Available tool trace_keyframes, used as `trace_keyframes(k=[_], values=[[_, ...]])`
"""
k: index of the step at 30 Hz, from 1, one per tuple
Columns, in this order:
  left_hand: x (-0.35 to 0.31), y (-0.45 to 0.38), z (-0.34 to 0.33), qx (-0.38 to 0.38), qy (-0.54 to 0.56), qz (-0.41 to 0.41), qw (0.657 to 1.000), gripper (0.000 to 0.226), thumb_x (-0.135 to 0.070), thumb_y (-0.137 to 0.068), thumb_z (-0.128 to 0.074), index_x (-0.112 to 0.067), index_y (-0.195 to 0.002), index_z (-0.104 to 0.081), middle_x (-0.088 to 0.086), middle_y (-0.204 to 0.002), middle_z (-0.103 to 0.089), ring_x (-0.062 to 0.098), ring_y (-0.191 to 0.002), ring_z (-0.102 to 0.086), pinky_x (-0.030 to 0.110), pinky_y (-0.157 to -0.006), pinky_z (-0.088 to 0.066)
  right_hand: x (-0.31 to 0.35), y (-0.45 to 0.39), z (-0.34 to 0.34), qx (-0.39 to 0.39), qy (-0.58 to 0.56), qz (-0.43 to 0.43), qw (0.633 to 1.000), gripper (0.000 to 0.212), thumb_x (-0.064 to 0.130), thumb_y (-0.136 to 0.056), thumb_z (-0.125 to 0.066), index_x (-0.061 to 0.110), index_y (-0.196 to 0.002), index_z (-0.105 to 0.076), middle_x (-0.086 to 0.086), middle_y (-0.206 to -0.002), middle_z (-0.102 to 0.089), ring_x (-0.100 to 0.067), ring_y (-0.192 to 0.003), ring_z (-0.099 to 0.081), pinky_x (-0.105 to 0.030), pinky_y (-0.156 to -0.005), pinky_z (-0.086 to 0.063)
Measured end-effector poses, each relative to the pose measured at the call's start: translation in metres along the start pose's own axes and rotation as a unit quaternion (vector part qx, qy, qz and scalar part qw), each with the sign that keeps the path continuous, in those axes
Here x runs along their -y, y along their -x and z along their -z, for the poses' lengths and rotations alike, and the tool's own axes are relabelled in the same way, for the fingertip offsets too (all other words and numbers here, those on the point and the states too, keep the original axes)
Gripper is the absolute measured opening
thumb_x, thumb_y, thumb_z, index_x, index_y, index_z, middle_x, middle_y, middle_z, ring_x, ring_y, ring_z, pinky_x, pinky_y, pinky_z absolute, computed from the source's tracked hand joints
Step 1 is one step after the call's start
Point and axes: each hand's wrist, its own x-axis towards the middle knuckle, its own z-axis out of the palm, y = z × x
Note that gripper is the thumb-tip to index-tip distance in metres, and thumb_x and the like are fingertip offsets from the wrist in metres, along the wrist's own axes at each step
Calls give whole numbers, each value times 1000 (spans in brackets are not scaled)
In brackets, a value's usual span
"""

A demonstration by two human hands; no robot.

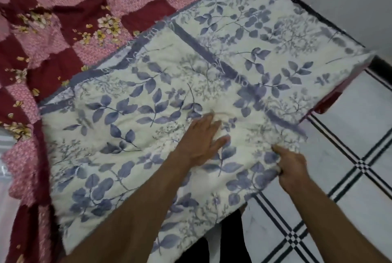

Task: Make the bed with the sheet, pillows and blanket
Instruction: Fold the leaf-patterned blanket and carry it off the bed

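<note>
Red checked sheet already spread, still wrinkled. Folded leaf-print blanket laid on bed by edge; pressed by flat left hand, edge pinched by right hand fingers. Pillows not seen.

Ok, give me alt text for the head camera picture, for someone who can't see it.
Two bare hands work on a cream pillow with blue leaf print lying on a bed: the left hand presses flat on it while the right hand grips its edge nearest the floor. A second matching pillow lies beyond it, both on a maroon and pink checked floral sheet, beside a white tiled floor.
</note>
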Motion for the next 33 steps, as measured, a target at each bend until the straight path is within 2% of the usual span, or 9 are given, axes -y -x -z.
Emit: trace_keyframes(k=[6, 9, 13, 17, 20, 24, 27, 30, 33], values=[[1, -20, -12, -54, -13, 27, 998, 73, -59, -96, -28, -11, -148, -46, 15, -160, -33, 31, -148, -30, 45, -120, -25, 6, -22, 3, -102, 87, 125, 983, 68, 14, -89, -73, 16, -148, -41, -12, -142, -51, -30, -119, -58, -47, -103, -50], [6, -35, 0, -107, -52, 22, 993, 54, -41, -98, -41, -8, -139, -53, 19, -149, -46, 38, -136, -46, 51, -107, -42, 39, -27, -9, -157, 265, 287, 907, 62, 8, -87, -66, 12, -146, -45, -17, -137, -50, -36, -121, -51, -49, -95, -48], [0, -74, 24, -144, -57, 46, 987, 59, 5, -82, -57, -4, -140, -51, 22, -148, -45, 41, -134, -47, 50, -109, -42, 72, -46, -27, 61, 430, 357, 827, 44, 10, -90, -64, 14, -134, -57, -13, -128, -55, -31, -119, -52, -34, -92, -45], [-6, -123, 48, -130, -82, 98, 983, 86, 14, -77, -58, -8, -155, -30, 21, -158, -30, 38, -144, -32, 46, -115, -33, 86, -64, -40, 162, 587, 339, 717, 56, 35, -90, -66, 18, -141, -49, -12, -129, -58, -35, -118, -54, -40, -98, -45], [9, -154, 67, -116, -126, 111, 979, 87, 12, -78, -60, -12, -157, -29, 20, -161, -27, 39, -145, -30, 47, -115, -31, 94, -67, -49, 251, 570, 260, 738, 55, 47, -89, -67, 25, -135, -48, 0, -117, -63, -24, -104, -61, -34, -87, -49], [37, -186, 91, -37, -238, -4, 970, 74, 7, -77, -65, -17, -145, -50, 13, -150, -46, 39, -140, -40, 47, -110, -36, 91, -75, -68, 349, 557, 231, 717, 53, 52, -86, -72, 28, -130, -54, 4, -113, -61, -21, -101, -60, -30, -78, -43], [45, -200, 117, 0, -271, -43, 962, 63, 1, -76, -68, -19, -134, -55, 13, -131, -57, 37, -120, -54, 43, -100, -39, 100, -76, -86, 398, 517, 204, 730, 73, 48, -87, -74, 29, -150, -40, 5, -134, -58, -22, -115, -59, -37, -91, -49], [46, -207, 150, 126, -358, 21, 925, 47, -31, -80, -78, -24, -119, -53, 3, -116, -66, 27, -114, -58, 45, -110, -26, 107, -76, -102, 412, 476, 238, 739, 80, 26, -90, -74, 30, -156, -30, -1, -142, -56, -25, -119, -58, -41, -91, -49], [59, -212, 174, 246, -414, 102, 870, 50, -47, -76, -82, -26, -116, -59, -4, -117, -66, 22, -122, -55, 53, -117, -14, 112, -74, -121, 446, 449, 244, 735, 65, 11, -84, -69, 27, -143, -48, 2, -122, -64, -21, -108, -62, -39, -85, -50]])
